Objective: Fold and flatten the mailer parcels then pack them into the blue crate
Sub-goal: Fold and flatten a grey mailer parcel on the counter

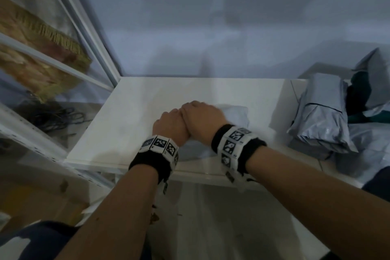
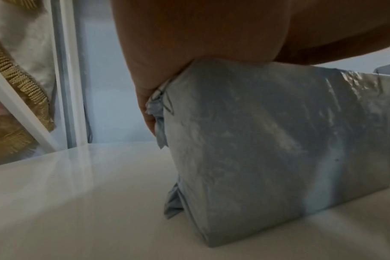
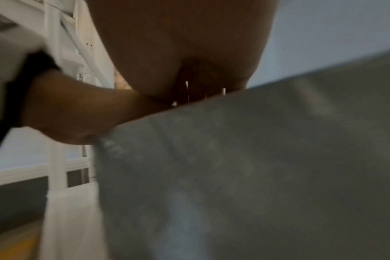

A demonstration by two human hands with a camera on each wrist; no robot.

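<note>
A grey mailer parcel (image 1: 234,115) lies on the white table (image 1: 130,116), mostly covered by both hands. My left hand (image 1: 169,125) and right hand (image 1: 201,117) sit side by side on top of it, knuckles up. The left palm presses on the parcel (image 2: 267,140), and the left fingers (image 2: 146,105) bend down over its crumpled end. The right palm bears down on the top of the same parcel (image 3: 245,167), with its fingers hidden past the far edge. No blue crate shows in any view.
A pile of grey mailer parcels (image 1: 320,122) lies at the right end of the table, with dark teal fabric (image 1: 358,91) among them. A white metal shelf frame (image 1: 84,44) stands at the left, with dark cables (image 1: 52,118) below it. A wall stands behind the table.
</note>
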